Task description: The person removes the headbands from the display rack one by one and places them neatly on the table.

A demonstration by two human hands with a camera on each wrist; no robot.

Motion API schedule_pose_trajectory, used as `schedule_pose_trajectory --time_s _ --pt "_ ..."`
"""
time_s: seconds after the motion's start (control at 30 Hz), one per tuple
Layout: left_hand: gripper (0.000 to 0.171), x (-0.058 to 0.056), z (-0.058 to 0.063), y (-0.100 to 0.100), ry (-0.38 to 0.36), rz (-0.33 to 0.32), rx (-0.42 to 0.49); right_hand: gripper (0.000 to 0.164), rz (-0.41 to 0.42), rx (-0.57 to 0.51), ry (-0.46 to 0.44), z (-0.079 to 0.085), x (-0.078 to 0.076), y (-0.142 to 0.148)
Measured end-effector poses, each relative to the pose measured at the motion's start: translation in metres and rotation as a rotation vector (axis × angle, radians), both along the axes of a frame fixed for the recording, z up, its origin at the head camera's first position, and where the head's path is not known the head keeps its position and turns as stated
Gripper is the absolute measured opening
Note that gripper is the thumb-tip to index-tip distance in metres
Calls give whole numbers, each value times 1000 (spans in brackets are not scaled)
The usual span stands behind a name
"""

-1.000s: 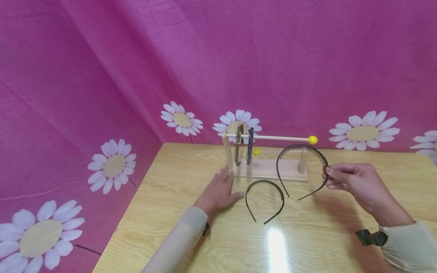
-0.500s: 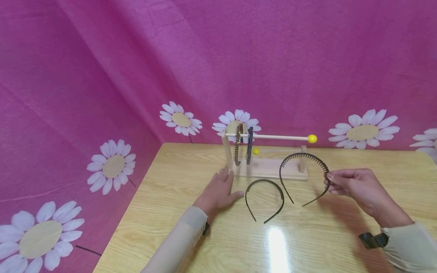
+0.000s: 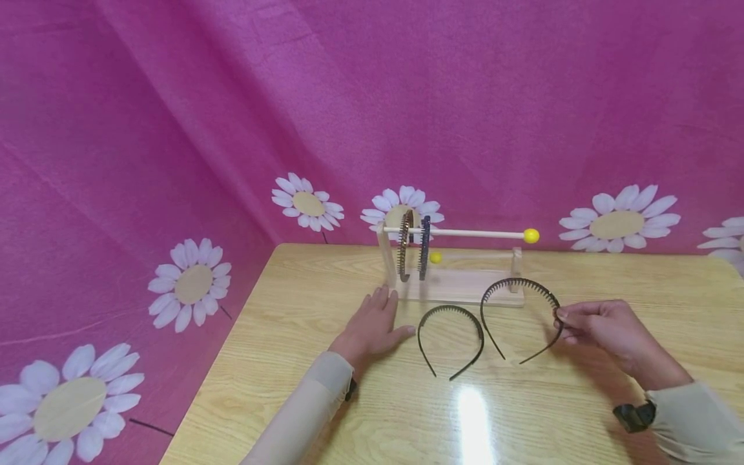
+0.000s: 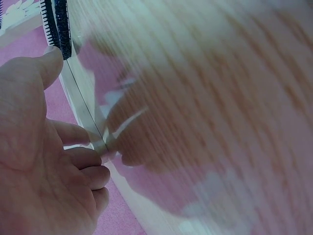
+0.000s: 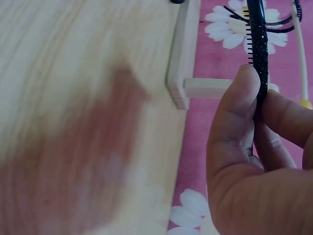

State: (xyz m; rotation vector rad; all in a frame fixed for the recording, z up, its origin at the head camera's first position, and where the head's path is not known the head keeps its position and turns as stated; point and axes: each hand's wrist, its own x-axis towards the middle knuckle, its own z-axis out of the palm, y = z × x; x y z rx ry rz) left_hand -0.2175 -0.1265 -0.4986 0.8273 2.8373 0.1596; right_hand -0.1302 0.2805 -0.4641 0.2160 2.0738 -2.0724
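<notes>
My right hand (image 3: 610, 332) pinches a dark toothed headband (image 5: 260, 44) between thumb and fingers by its right side, its two ends pointing down toward me. The right wrist view shows glitter on this band. My left hand (image 3: 372, 326) rests palm down on the table, fingers extended to the left end of a wooden stand (image 3: 465, 287). Close to the left thumb, a second dark headband (image 3: 451, 308) stands or lies in front of the stand; I cannot tell which. On the stand's upper rod (image 3: 476, 233) hang a brown headband (image 3: 402, 255) and a dark glittery headband (image 3: 425, 252).
A yellow ball (image 3: 531, 236) caps the right end of the upper rod. Another yellow ball (image 3: 435, 258) shows lower, behind the hanging bands. The wooden table (image 3: 279, 361) meets a pink flowered cloth (image 3: 494, 116) at its back and left.
My right hand has brought its headband down, slightly right and toward me, away from the upper rod. The left hand and the other headbands have stayed in place.
</notes>
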Motion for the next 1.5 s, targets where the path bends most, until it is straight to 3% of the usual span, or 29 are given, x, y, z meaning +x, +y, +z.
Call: schedule_pose_trajectory --time_s 0.3,0.77,1.07,1.5 --pt "90 -1 -1 -1 -5 0 -7 19 47 119 -80 -17 3 3" --pt "91 -2 -2 -1 12 -16 -14 28 55 233 -79 -34 8 4" --pt "91 -3 -4 -2 11 -11 -9 26 43 204 -109 -36 8 2" --pt "91 -2 -5 -2 8 -6 -7 30 34 267 -120 -34 10 -3"
